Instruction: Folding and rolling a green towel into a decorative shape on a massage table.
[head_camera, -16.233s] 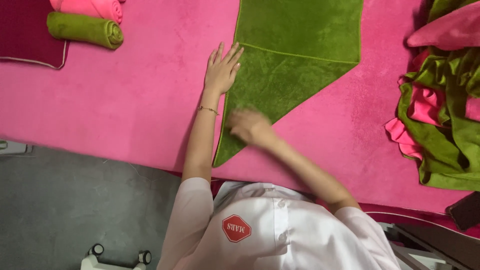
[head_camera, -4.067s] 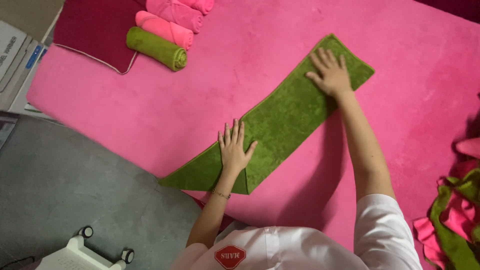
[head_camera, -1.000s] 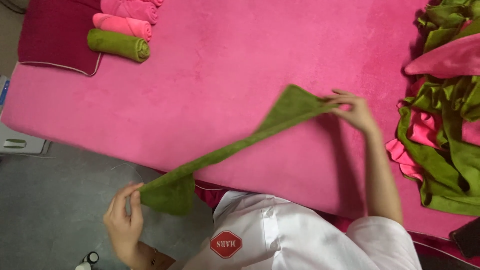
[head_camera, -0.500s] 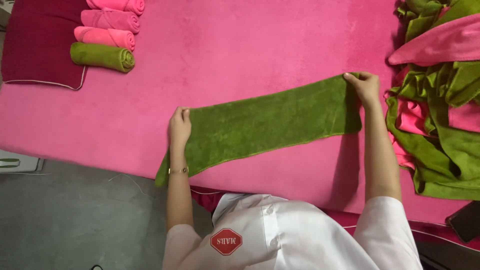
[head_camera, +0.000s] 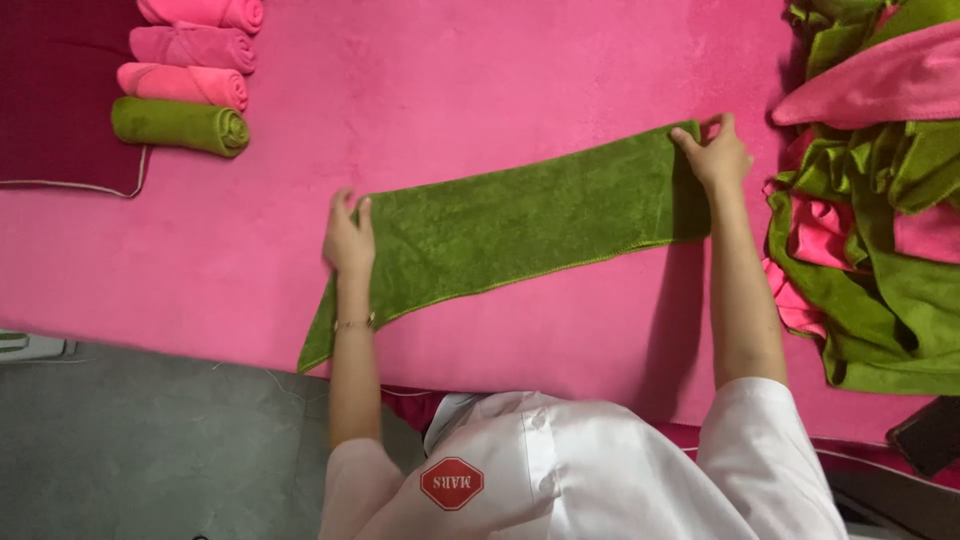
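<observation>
A green towel (head_camera: 520, 220), folded into a long strip, lies flat across the pink table cover (head_camera: 480, 70). My left hand (head_camera: 348, 238) grips its left part, where a pointed tail runs down toward the table's near edge. My right hand (head_camera: 712, 155) pinches the strip's right end. Both arms are stretched out, and the strip is taut between them.
Several rolled towels, one green roll (head_camera: 180, 125) and pink rolls (head_camera: 180, 85), lie at the far left on a dark red cloth (head_camera: 50, 140). A heap of loose green and pink towels (head_camera: 880, 220) fills the right side. Grey floor (head_camera: 150, 450) lies below the table's near edge.
The strip, held up in the air a second ago, now lies flat on the table. Both hands have since shifted it slightly away from me.
</observation>
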